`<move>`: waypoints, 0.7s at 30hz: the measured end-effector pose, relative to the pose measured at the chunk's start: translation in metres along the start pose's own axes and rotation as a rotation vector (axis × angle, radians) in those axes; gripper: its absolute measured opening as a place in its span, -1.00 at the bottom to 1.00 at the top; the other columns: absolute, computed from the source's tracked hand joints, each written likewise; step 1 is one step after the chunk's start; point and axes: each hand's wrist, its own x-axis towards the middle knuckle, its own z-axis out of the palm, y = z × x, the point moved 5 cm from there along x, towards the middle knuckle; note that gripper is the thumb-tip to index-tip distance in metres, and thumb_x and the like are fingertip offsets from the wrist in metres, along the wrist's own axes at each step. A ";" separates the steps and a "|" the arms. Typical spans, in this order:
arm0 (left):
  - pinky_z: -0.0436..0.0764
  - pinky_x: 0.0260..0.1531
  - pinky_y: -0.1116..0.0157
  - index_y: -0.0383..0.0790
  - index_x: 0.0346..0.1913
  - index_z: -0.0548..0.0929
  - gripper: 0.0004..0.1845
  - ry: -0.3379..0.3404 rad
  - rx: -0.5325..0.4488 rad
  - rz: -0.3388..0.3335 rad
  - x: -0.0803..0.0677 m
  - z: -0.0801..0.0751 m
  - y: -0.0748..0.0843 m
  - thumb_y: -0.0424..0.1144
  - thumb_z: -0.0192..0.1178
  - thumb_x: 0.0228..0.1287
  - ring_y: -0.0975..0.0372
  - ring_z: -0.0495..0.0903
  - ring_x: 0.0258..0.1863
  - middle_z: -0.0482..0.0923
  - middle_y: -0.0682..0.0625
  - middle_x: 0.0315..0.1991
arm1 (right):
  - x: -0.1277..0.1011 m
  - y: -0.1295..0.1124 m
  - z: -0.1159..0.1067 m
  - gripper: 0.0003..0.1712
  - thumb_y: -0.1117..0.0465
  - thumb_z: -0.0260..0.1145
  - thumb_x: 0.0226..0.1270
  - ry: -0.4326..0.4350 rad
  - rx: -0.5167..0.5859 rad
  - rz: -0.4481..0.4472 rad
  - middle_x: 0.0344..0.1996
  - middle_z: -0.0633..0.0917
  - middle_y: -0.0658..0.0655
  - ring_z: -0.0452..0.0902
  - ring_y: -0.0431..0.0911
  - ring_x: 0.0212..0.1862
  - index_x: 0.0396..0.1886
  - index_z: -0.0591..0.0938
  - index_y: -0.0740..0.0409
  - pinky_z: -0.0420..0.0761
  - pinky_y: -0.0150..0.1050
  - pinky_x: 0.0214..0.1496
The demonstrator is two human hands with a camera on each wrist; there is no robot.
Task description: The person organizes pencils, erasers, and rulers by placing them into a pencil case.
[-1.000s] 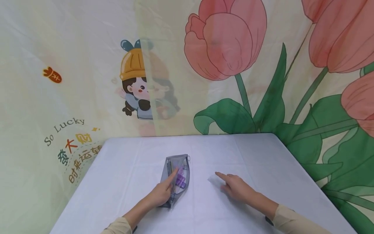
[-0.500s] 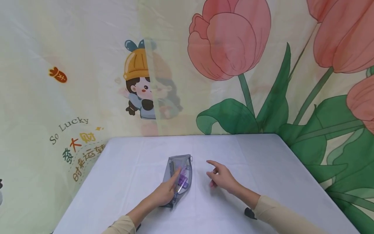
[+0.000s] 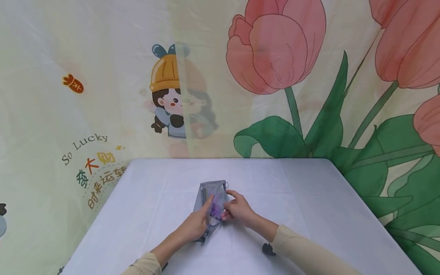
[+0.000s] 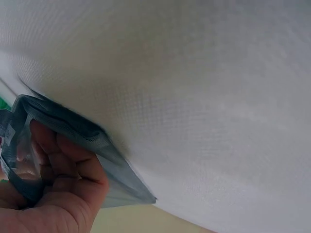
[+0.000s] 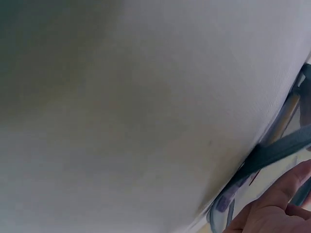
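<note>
A see-through grey pencil case [image 3: 207, 186] with a zip ring at its far corner lies tilted on the white table. Purple items [image 3: 215, 210] and slim dark pen-like sticks [image 3: 203, 194] show inside it. My left hand [image 3: 192, 226] grips its near left part, thumb on top; in the left wrist view the curled fingers [image 4: 68, 158] press against the grey mesh. At the right edge of the case, my right hand [image 3: 240, 210] holds the rim with bent fingers. In the right wrist view this hand is partly cut off, beside a grey strip [image 5: 282, 148].
The white cloth-covered table [image 3: 292, 191] spreads around the case. Behind it hangs a printed curtain [image 3: 206, 76] with tulips and a cartoon figure. Dark wrist-worn pieces, one by the right wrist [image 3: 268, 249], hang beneath the forearms.
My right hand has moved left across the table to the right edge of the case, its fingers bending there. The left hand keeps its grip on the case. The head view has shifted slightly.
</note>
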 end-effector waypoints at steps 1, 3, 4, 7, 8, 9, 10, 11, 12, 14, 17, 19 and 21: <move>0.42 -0.65 0.34 0.00 0.61 -0.10 -0.19 0.002 0.002 0.002 0.000 0.000 0.000 -0.45 -0.08 0.37 0.31 0.30 -0.75 0.29 0.12 -0.70 | 0.001 0.000 0.003 -0.28 0.47 0.14 0.37 -0.012 -0.014 -0.006 -0.46 0.65 0.26 0.66 -0.17 -0.58 0.50 0.19 0.28 0.75 -0.21 -0.38; 0.41 -0.66 0.34 -0.01 0.61 -0.09 -0.18 0.005 0.009 0.008 0.000 -0.001 0.001 -0.46 -0.08 0.36 0.31 0.29 -0.75 0.27 0.12 -0.70 | 0.003 0.000 0.008 -0.29 0.48 0.15 0.35 -0.024 -0.050 -0.013 -0.47 0.66 0.25 0.67 -0.17 -0.56 0.49 0.22 0.29 0.75 -0.21 -0.36; 0.40 -0.67 0.34 -0.01 0.61 -0.09 -0.18 0.004 0.006 0.009 0.000 -0.001 0.001 -0.47 -0.08 0.36 0.31 0.28 -0.75 0.26 0.12 -0.70 | 0.004 0.001 0.010 -0.30 0.48 0.16 0.34 -0.022 -0.074 -0.015 -0.47 0.67 0.24 0.67 -0.17 -0.56 0.47 0.24 0.29 0.75 -0.21 -0.35; 0.39 -0.67 0.35 -0.01 0.60 -0.08 -0.17 0.003 0.005 0.011 0.001 -0.001 0.001 -0.48 -0.07 0.33 0.31 0.28 -0.75 0.24 0.13 -0.70 | 0.008 0.002 0.014 -0.31 0.47 0.23 0.30 0.004 -0.140 -0.027 -0.49 0.69 0.22 0.68 -0.17 -0.57 0.43 0.31 0.31 0.75 -0.23 -0.37; 0.39 -0.67 0.36 -0.01 0.61 -0.08 -0.17 -0.002 0.004 0.011 0.001 -0.001 0.001 -0.48 -0.07 0.33 0.31 0.28 -0.75 0.24 0.13 -0.70 | 0.010 0.002 0.014 -0.32 0.46 0.25 0.29 0.016 -0.171 -0.041 -0.50 0.70 0.21 0.68 -0.17 -0.57 0.41 0.33 0.32 0.74 -0.25 -0.39; 0.40 -0.68 0.36 0.00 0.61 -0.09 -0.16 -0.010 -0.001 0.011 0.002 -0.001 0.002 -0.48 -0.07 0.33 0.32 0.28 -0.75 0.24 0.14 -0.70 | 0.011 0.002 0.014 -0.33 0.45 0.28 0.28 0.027 -0.210 -0.058 -0.52 0.70 0.19 0.68 -0.17 -0.58 0.39 0.36 0.33 0.73 -0.26 -0.41; 0.40 -0.69 0.36 0.01 0.61 -0.10 -0.16 -0.019 -0.007 0.007 0.002 -0.001 0.002 -0.48 -0.07 0.33 0.32 0.29 -0.76 0.24 0.14 -0.70 | 0.012 0.001 0.014 -0.34 0.44 0.30 0.28 0.038 -0.250 -0.076 -0.54 0.71 0.16 0.68 -0.17 -0.59 0.38 0.37 0.34 0.72 -0.28 -0.44; 0.41 -0.69 0.36 0.02 0.61 -0.10 -0.16 -0.026 -0.009 0.006 0.003 0.000 0.001 -0.48 -0.08 0.34 0.32 0.29 -0.76 0.23 0.14 -0.71 | 0.013 0.001 0.015 -0.35 0.42 0.32 0.28 0.046 -0.290 -0.094 -0.56 0.71 0.15 0.69 -0.16 -0.60 0.37 0.39 0.36 0.71 -0.29 -0.46; 0.42 -0.70 0.36 0.04 0.61 -0.11 -0.15 -0.034 -0.012 0.002 0.004 0.000 0.002 -0.47 -0.08 0.34 0.32 0.30 -0.77 0.23 0.14 -0.71 | 0.014 0.000 0.015 -0.36 0.40 0.34 0.28 0.055 -0.329 -0.114 -0.58 0.72 0.14 0.68 -0.15 -0.61 0.35 0.40 0.38 0.70 -0.30 -0.49; 0.42 -0.71 0.37 0.08 0.61 -0.12 -0.15 -0.045 -0.018 -0.003 0.006 0.000 0.002 -0.46 -0.09 0.35 0.33 0.31 -0.77 0.24 0.14 -0.70 | 0.014 -0.003 0.016 -0.37 0.37 0.35 0.28 0.065 -0.405 -0.159 -0.62 0.70 0.09 0.66 -0.16 -0.64 0.33 0.42 0.39 0.67 -0.33 -0.55; 0.42 -0.70 0.36 0.10 0.61 -0.12 -0.16 -0.054 -0.028 -0.006 0.007 0.001 0.001 -0.46 -0.09 0.37 0.32 0.32 -0.75 0.25 0.13 -0.68 | 0.013 -0.006 0.019 -0.41 0.31 0.36 0.30 0.066 -0.505 -0.199 -0.69 0.64 0.02 0.58 -0.20 -0.69 0.30 0.46 0.40 0.59 -0.39 -0.64; 0.42 -0.68 0.37 0.10 0.61 -0.12 -0.16 -0.057 -0.031 -0.002 0.007 0.001 0.001 -0.46 -0.09 0.37 0.32 0.33 -0.74 0.28 0.12 -0.67 | 0.012 -0.007 0.021 -0.46 0.27 0.35 0.31 0.060 -0.584 -0.232 -0.73 0.58 -0.05 0.50 -0.25 -0.71 0.25 0.51 0.39 0.49 -0.44 -0.69; 0.42 -0.67 0.37 0.07 0.61 -0.11 -0.18 -0.064 -0.035 0.003 0.007 0.002 0.001 -0.45 -0.09 0.38 0.32 0.33 -0.73 0.31 0.11 -0.65 | 0.010 -0.009 0.022 -0.53 0.24 0.33 0.34 0.054 -0.655 -0.246 -0.76 0.53 -0.09 0.43 -0.28 -0.71 0.17 0.57 0.38 0.41 -0.47 -0.71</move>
